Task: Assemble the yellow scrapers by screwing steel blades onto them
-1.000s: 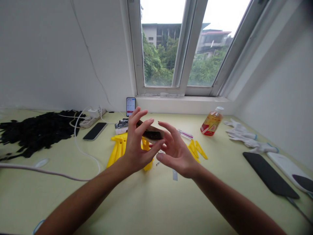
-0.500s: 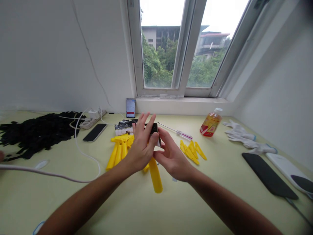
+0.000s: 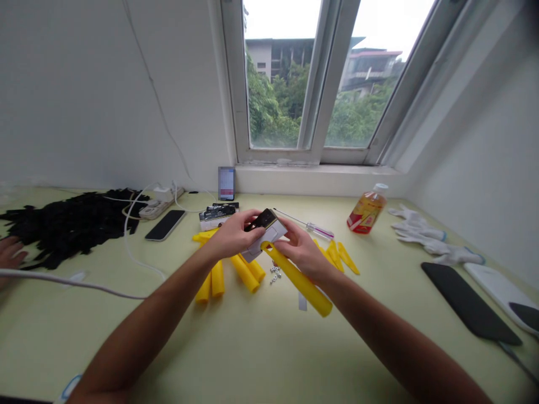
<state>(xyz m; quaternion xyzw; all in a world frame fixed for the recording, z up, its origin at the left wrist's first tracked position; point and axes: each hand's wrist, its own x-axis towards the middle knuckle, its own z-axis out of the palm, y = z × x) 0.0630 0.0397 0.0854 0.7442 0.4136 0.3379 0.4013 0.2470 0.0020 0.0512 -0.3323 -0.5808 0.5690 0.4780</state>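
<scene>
My left hand (image 3: 231, 234) is closed around one side of a small black-and-white box (image 3: 266, 220), with the thumb lying across its face. My right hand (image 3: 302, 251) is closed around a yellow plastic handle (image 3: 301, 279), its fingers also against the box's right side. The handle slants down to the right, and its holed upper end lies against the box's lower edge. Several more yellow handles (image 3: 248, 274) lie on the table by my left wrist. Small metal nuts (image 3: 275, 274) are scattered below the box. Part of my right fingers is hidden behind the box.
A clear-handled screwdriver (image 3: 319, 230) and flat yellow pieces (image 3: 346, 258) lie to the right, near a bottle (image 3: 366, 210). Black strips (image 3: 80, 224), a phone (image 3: 165, 225) and white cables are at left. Another person's hand (image 3: 12, 255) shows at the left edge.
The box has tilted so its white face shows. The handle has swung from nearly upright to slanting right. My left fingers have lowered and closed around the box. Another person's hand has come further in.
</scene>
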